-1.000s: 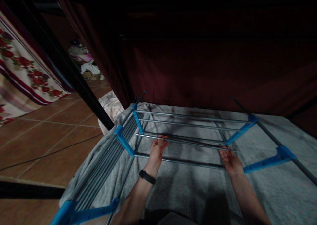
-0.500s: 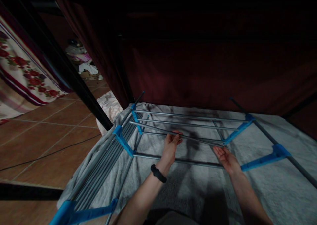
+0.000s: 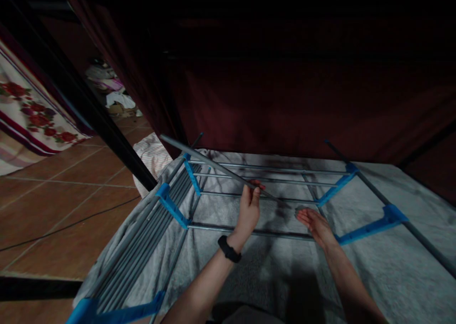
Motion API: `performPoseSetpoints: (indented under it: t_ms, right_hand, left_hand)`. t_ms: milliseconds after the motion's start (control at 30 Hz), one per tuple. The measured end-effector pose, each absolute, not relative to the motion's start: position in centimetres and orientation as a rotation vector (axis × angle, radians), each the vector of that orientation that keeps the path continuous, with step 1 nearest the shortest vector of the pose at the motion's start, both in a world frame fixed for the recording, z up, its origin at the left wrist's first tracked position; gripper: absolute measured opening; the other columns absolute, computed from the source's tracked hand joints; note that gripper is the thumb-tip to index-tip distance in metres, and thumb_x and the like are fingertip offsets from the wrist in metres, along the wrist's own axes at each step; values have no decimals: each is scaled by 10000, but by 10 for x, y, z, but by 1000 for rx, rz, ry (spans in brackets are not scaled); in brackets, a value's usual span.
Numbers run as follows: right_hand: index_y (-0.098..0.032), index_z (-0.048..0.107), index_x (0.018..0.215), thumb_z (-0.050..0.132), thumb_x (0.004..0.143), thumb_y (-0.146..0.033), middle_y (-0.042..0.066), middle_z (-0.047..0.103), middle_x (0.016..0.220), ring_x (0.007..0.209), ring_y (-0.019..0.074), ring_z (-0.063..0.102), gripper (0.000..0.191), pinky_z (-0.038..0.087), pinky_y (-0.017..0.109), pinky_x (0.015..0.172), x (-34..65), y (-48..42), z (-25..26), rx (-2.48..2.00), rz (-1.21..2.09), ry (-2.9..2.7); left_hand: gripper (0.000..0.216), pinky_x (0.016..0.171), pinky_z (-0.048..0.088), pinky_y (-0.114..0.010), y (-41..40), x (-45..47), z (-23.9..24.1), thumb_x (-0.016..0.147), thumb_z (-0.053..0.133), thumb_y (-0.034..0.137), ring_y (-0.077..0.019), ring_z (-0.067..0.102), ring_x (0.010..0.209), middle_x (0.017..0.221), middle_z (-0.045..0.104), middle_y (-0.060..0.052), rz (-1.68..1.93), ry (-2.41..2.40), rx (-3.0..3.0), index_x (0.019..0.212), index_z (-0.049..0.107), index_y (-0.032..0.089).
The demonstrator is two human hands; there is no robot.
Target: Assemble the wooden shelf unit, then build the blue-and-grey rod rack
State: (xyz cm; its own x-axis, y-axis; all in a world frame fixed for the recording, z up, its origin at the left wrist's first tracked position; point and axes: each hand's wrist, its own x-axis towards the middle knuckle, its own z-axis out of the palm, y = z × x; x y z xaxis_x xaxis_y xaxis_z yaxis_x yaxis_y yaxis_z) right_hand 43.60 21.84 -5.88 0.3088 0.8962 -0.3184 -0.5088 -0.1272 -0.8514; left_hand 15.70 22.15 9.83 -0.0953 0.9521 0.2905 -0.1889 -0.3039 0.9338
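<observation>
A loose grey metal rod [image 3: 210, 162] slants across the middle, its left end raised and its right end low. My left hand [image 3: 250, 205], with a black band on the wrist, is closed around this rod near its right half. Fingers stretched out, palm turned up, my right hand [image 3: 315, 223] is just beyond the rod's right end and holds nothing. Below both hands lies a drying rack frame of grey tubes with blue plastic brackets; the right front bracket [image 3: 372, 226] is beside my right hand. Several rods span between the left bracket [image 3: 173, 206] and the right ones.
The frame rests on a grey blanket [image 3: 377, 271] over a bed. Several parallel rods [image 3: 142, 233] lie at the left. A dark post [image 3: 117, 134], a dark red curtain [image 3: 267, 110] and a tiled floor [image 3: 64, 210] with a cable surround it.
The rod in my left hand has tilted, its left end swinging up and left. My right hand has moved slightly left and is now apart from the rod's right end.
</observation>
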Motion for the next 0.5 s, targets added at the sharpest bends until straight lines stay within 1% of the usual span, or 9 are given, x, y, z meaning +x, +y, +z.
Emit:
performPoseSetpoints:
  t_ms: [133,233,300,367,500]
  right_hand:
    - [-188,708,796,853,633,-311,65,755,833,784,209,737,250,637,348,800,438,220,-64,-1121,1209,-430]
    - [-181,709,786,873,603,-324,64,755,826,769,202,735,285,643,330,765,438,220,-64,-1115,1203,-434]
    - [-177,707,781,882,594,-330,64,755,823,760,196,734,298,645,320,748,437,220,-63,-1115,1197,-440]
    - [-178,703,774,886,593,-328,57,753,813,751,191,732,297,647,318,738,437,219,-63,-1117,1188,-442]
    - [-182,703,771,892,592,-339,47,750,800,749,186,731,304,649,323,744,437,219,-63,-1115,1182,-449]
  left_hand:
    - [325,892,461,-313,224,135,134,997,455,419,-162,599,929,987,610,-38,1659,981,1428,1243,499,213]
    - [336,830,464,-286,224,124,156,1010,438,395,-146,585,866,969,598,-30,1691,1002,1578,1293,497,224]
    - [341,805,464,-281,226,121,162,1016,425,374,-145,575,842,946,597,-28,1687,1008,1699,1312,502,223]
    - [334,810,467,-288,227,119,161,1020,410,343,-156,581,865,959,611,-38,1650,1010,1826,1313,510,217]
    - [324,886,467,-335,224,123,152,1008,391,232,-204,594,1006,1072,639,-82,1517,1048,2086,1303,522,208]
